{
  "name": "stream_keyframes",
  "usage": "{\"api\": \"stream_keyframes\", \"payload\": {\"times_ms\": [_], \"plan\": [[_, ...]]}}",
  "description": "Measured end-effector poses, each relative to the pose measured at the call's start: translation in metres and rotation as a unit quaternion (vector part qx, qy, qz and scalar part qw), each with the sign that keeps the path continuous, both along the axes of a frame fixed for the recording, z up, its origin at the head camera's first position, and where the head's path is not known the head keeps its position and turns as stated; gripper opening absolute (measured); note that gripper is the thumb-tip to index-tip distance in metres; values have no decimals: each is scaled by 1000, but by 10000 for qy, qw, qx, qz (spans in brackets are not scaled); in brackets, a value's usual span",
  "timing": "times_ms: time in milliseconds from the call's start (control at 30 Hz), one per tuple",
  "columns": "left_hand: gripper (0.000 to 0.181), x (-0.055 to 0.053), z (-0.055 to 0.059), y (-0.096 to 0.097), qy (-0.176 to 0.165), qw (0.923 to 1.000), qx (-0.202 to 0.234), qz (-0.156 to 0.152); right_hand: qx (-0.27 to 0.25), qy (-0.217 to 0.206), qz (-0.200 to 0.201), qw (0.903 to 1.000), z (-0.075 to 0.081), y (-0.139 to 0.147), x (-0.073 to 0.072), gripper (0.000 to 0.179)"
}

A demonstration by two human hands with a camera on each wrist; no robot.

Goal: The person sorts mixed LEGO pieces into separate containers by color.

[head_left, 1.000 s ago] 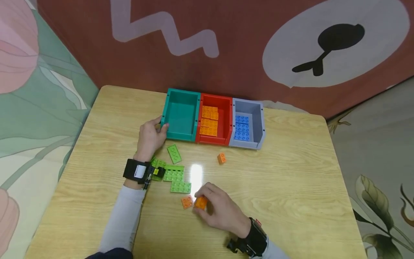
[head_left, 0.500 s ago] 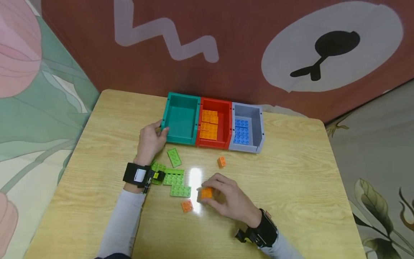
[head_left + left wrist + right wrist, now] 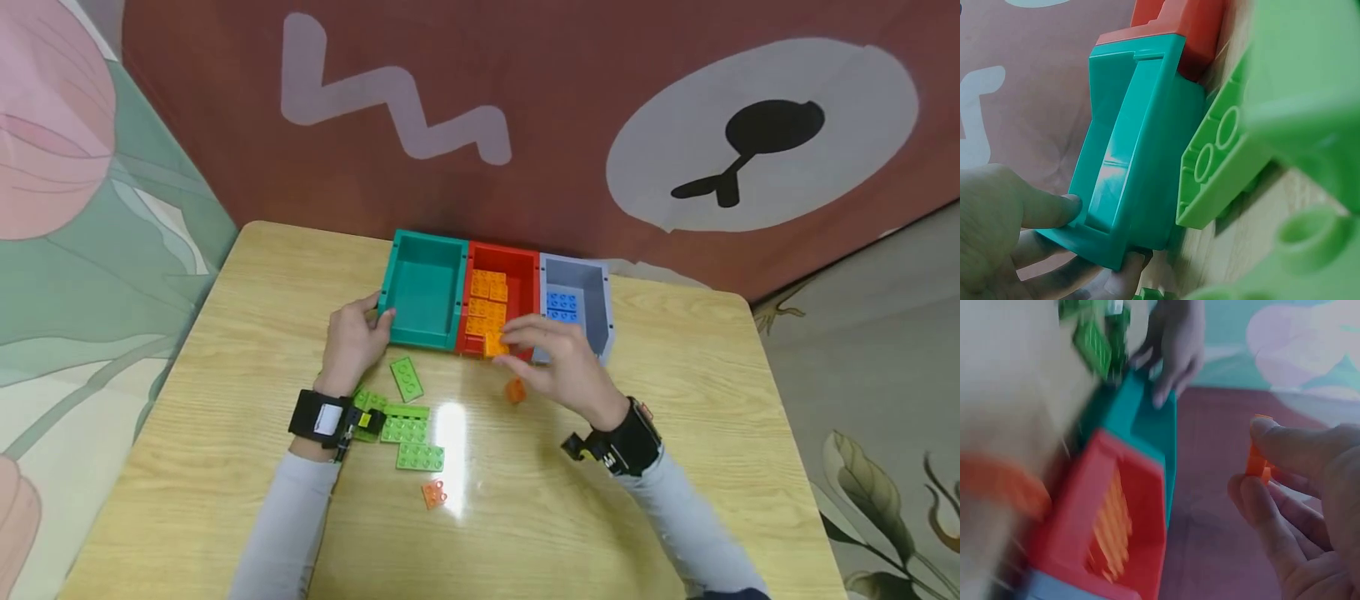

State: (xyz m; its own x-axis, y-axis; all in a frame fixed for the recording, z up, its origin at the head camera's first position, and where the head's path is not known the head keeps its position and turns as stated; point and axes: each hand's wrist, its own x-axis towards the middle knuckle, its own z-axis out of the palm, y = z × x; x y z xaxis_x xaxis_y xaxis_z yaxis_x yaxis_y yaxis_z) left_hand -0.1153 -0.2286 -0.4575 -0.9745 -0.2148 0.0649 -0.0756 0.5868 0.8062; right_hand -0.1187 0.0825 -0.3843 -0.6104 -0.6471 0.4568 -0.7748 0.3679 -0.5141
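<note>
My left hand (image 3: 354, 343) grips the left wall of a teal bin (image 3: 427, 287), thumb over the rim and fingers beneath, as the left wrist view shows. Nothing lies in that bin. It is joined to a red bin (image 3: 523, 271) holding several orange bricks (image 3: 486, 310) along its left side. Over the red bin's front edge, my right hand (image 3: 573, 367) pinches an orange building brick (image 3: 495, 344) between thumb and fingers. The right wrist view shows this held brick (image 3: 1257, 459) apart from the bin.
Right of the red bin, a lavender bin (image 3: 596, 300) holds blue bricks (image 3: 562, 307), partly covered by my right hand. Loose orange bricks lie under my right hand (image 3: 515, 391) and nearer the front (image 3: 433, 494). Several green bricks (image 3: 406, 428) lie beside my left wrist.
My right hand has carried the pinched orange brick from the table front up to the red bin. My left hand keeps its grip on the teal bin; the head view has tilted slightly.
</note>
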Motion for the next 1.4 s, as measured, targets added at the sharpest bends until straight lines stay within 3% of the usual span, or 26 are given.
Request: {"api": "stream_keyframes", "payload": {"times_ms": [133, 267, 400, 533, 733, 900, 1233, 1400], "plan": [[52, 1, 1, -1, -113, 9999, 5, 4, 575, -57, -280, 9979, 10, -8, -41, 29], [53, 2, 2, -1, -198, 9998, 31, 41, 1419, -164, -434, 9888, 12, -23, -75, 26], [53, 3, 2, -1, -140, 9999, 46, 33, 1835, -61, -484, 9818, 7, -36, -103, 22], [53, 3, 0, 1, -89, 10000, 35, 22, 2021, -2, -601, 9775, -2, -43, -122, 20], [52, 4, 0, 1, 33, 10000, 27, -26, 2206, -266, -785, 9718, -9, -49, -134, 19], [53, 4, 2, 0, 7, 10000, -3, -8, 2410, -240, -730, 9675, -13, -54, -138, 18], [53, 4, 2, 0, -43, 10000, -28, -9, 2798, 74, -772, 9569, -20, -59, -135, 19], [53, 4, 1, -1, -21, 10000, -21, -1, 2904, -1, -872, 9529, -25, -65, -134, 19]]}}
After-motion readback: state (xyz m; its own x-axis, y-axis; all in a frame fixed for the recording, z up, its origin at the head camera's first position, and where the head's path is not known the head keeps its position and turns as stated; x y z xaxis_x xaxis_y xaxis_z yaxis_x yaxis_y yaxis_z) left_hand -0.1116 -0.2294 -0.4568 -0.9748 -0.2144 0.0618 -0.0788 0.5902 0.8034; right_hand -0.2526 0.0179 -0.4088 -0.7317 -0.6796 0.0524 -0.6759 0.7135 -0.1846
